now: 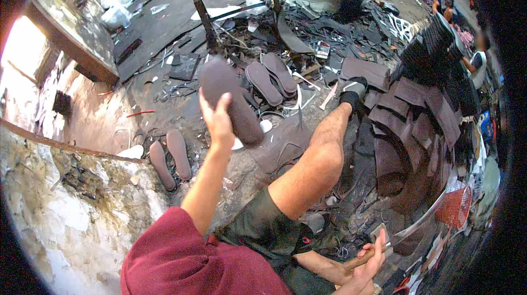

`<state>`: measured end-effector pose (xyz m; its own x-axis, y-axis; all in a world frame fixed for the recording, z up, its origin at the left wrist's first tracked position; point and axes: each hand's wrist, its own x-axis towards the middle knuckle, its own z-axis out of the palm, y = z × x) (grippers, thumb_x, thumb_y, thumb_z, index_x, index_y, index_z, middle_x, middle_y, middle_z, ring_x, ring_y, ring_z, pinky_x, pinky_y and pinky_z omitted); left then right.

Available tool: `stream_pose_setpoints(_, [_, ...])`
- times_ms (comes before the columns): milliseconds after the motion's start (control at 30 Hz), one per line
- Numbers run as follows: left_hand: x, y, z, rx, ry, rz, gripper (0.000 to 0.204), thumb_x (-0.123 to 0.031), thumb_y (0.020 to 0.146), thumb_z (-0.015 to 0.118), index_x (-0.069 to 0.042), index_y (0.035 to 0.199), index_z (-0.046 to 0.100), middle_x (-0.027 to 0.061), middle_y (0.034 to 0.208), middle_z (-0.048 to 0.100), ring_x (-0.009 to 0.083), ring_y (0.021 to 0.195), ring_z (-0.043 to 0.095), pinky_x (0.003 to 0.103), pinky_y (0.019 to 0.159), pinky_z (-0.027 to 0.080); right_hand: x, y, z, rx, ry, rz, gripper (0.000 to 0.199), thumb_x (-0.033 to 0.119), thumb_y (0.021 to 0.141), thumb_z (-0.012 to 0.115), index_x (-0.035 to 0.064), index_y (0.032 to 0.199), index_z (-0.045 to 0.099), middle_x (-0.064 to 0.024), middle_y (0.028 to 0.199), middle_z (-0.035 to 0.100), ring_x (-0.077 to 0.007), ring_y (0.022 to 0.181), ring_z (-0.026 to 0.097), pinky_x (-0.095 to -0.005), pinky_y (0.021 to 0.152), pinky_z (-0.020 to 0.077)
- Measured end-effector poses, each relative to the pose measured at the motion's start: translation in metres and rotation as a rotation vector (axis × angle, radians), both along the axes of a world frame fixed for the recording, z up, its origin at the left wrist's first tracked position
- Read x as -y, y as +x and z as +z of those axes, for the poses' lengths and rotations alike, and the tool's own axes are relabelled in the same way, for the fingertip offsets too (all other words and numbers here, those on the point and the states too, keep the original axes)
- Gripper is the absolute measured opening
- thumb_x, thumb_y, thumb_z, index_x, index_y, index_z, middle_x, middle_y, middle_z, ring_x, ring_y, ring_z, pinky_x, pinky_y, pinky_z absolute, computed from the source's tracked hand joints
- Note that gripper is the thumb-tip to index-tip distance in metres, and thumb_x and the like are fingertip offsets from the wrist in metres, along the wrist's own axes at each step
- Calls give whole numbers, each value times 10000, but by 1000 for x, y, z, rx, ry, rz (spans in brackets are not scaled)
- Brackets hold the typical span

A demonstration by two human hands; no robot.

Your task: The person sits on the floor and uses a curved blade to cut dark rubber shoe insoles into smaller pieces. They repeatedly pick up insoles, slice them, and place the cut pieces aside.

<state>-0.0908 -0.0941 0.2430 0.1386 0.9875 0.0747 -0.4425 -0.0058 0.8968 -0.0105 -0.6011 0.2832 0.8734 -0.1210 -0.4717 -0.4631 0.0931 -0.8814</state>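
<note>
Sleeve (164, 245); L hand (218, 122) w/ sole (237, 103); basket (457, 210) (contents unclear).

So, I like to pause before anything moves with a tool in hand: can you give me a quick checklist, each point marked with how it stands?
1. Left hand has a brown sole: ok, gripped and raised.
2. Right hand has the wooden-handled tool: ok, handle across the fingers.
3. Tool and held sole apart: ok, well separated.
4. Held sole's edge clean: cannot tell, it is blurred.
5. Ground free of litter: not ok, dark scraps lie strewn about.
6. Two soles near the wall lying together: ok, side by side.
</note>
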Motion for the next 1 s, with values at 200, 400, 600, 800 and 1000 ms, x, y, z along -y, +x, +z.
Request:
stream_pose_setpoints(200, [-178, -91, -247, -805, -384, 491, 897, -207, 737, 698, -28, 1510, 282, 258, 1424, 466, 367, 1298, 479, 407, 1071, 393, -18, 23, -30, -85, -210, 109, 395, 289, 956, 619, 59, 1272, 566, -17, 632, 516, -108, 489, 482, -244, 427, 409])
stream_pose_setpoints(400, [-164, -56, -274, -806, -294, 408, 920, -187, 681, 829, 73, 1437, 372, 261, 1359, 524, 358, 1250, 525, 410, 1053, 423, -29, 42, -32, -56, -294, 6, 321, 267, 926, 664, 60, 1167, 612, 5, 635, 516, -95, 509, 497, -246, 433, 404])
stream_pose_setpoints(600, [-133, -64, -241, -1223, -153, 650, 843, -431, 758, 801, 31, 1380, 470, 277, 1295, 563, 388, 1192, 551, 448, 1024, 434, -66, 126, -113, 106, -194, -124, 228, 220, 918, 692, 91, 1091, 617, -21, 938, 623, -130, 808, 610, -289, 641, 531])
stream_pose_setpoints(800, [11, -25, -109, -612, 133, -115, 401, -58, 938, 622, 31, 1317, 523, 140, 1279, 586, 226, 1129, 580, 349, 972, 465, -97, 217, -196, 221, -131, -401, 294, 193, 858, 758, 100, 1026, 536, -29, 938, 549, -171, 782, 587, -319, 621, 538])
stream_pose_setpoints(1000, [108, -21, 31, -398, 522, -367, 308, 59, 884, 542, 64, 1191, 563, 204, 1133, 645, 278, 1050, 629, 392, 956, 485, -102, 174, -94, 235, -8, -339, 292, 42, 804, 762, 121, 881, 491, 15, 794, 544, -135, 677, 562, -297, 522, 489])
